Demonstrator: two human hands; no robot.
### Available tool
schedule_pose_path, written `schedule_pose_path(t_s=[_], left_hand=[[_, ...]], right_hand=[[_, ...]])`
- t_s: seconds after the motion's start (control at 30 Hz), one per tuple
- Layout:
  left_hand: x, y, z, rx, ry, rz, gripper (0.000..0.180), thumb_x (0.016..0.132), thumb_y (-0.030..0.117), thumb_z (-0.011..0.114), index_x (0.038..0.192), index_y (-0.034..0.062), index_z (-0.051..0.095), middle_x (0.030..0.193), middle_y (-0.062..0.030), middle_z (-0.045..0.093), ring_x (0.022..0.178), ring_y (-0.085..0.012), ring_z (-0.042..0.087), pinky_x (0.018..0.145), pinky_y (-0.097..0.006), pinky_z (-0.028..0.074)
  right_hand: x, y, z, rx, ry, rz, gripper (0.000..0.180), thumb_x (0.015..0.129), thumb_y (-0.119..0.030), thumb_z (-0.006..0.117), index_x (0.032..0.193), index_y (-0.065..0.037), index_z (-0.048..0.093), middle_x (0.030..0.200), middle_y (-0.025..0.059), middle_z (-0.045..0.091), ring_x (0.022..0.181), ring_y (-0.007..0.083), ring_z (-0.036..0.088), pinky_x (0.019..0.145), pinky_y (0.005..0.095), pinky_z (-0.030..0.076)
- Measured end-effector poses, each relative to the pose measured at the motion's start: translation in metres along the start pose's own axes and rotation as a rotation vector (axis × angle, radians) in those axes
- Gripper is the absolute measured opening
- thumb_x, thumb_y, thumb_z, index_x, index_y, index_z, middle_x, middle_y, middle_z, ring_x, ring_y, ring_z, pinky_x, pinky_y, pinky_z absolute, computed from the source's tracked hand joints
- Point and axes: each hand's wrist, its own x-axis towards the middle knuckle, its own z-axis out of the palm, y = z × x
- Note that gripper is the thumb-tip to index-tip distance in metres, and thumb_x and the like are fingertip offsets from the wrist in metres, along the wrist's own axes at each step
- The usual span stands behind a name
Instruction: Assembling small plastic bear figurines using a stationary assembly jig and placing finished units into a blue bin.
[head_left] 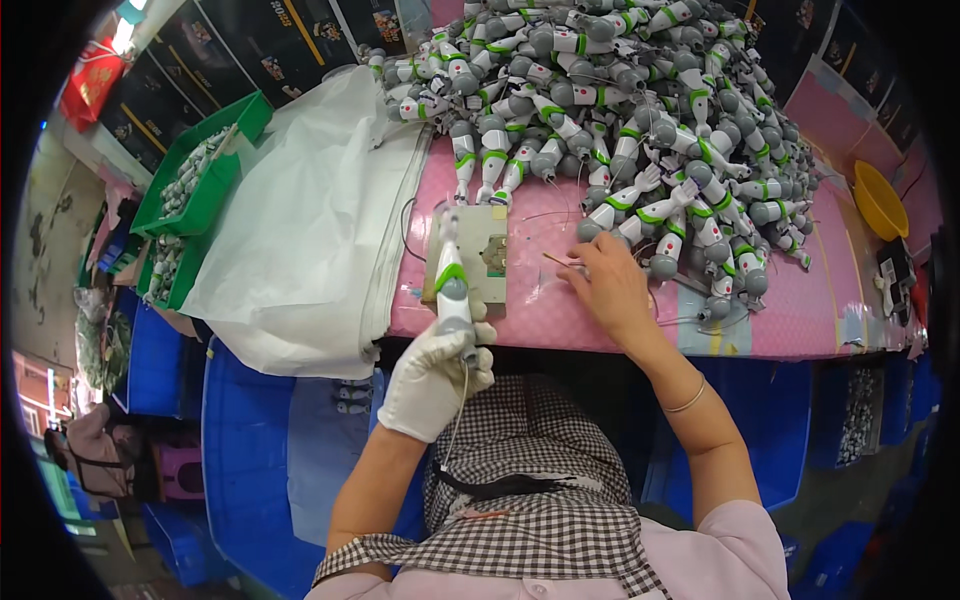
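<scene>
My left hand (428, 385), in a white glove, grips a toy robot arm (452, 275) by its grey shoulder end. The toy is white and grey with a green band, and its blurred hand end points away from me over a flat grey plate (470, 235). A thin wire (458, 420) hangs from its near end toward my apron. On the plate sits a small green circuit board (494, 254). My bare right hand (612, 288) is closed beside the heap of toy arms (620, 120), its fingers pinching a thin yellowish stick-like piece (556, 260).
Three toy arms (492, 160) lie side by side beyond the plate on the pink-covered table (560, 325). White sheets (300, 220) are stacked on the left, beside green trays (205, 165) of small parts. A yellow basket (880, 200) stands far right. Blue bins (240, 440) are below the table.
</scene>
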Motion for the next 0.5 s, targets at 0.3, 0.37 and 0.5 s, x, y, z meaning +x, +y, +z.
schedule_pose_path(t_s=[0.3, 0.37, 0.5], left_hand=[[-0.004, -0.014, -0.013, 0.076, 0.082, 0.023, 0.040, 0.076, 0.006, 0.061, 0.113, 0.0025, 0.047, 0.088, -0.0093, 0.059, 0.072, -0.0195, 0.059, 0.065, -0.034, 0.050], [-0.005, -0.013, -0.011, 0.139, 0.041, -0.009, 0.041, 0.074, 0.007, 0.060, 0.113, 0.0023, 0.047, 0.083, -0.0084, 0.058, 0.067, -0.0184, 0.057, 0.061, -0.032, 0.047], [-0.005, -0.013, -0.013, -0.187, -0.022, -0.135, 0.038, 0.091, 0.038, 0.048, 0.102, 0.0024, 0.051, 0.070, -0.0054, 0.054, 0.054, -0.0157, 0.049, 0.052, -0.028, 0.038]], right_hand=[[-0.007, -0.004, 0.023, -0.082, 0.066, 0.069, 0.015, 0.075, -0.015, 0.066, 0.081, -0.005, 0.057, 0.088, 0.0096, 0.049, 0.082, 0.0284, 0.050, 0.067, 0.0398, 0.038], [-0.007, -0.005, 0.026, -0.084, 0.078, 0.057, 0.014, 0.077, -0.014, 0.065, 0.081, -0.005, 0.056, 0.088, 0.0097, 0.049, 0.082, 0.0278, 0.050, 0.067, 0.0389, 0.039], [-0.009, -0.015, 0.022, 0.259, 0.199, 0.069, 0.008, 0.080, -0.005, 0.062, 0.083, -0.001, 0.056, 0.085, 0.0099, 0.054, 0.075, 0.0238, 0.054, 0.064, 0.0331, 0.044]])
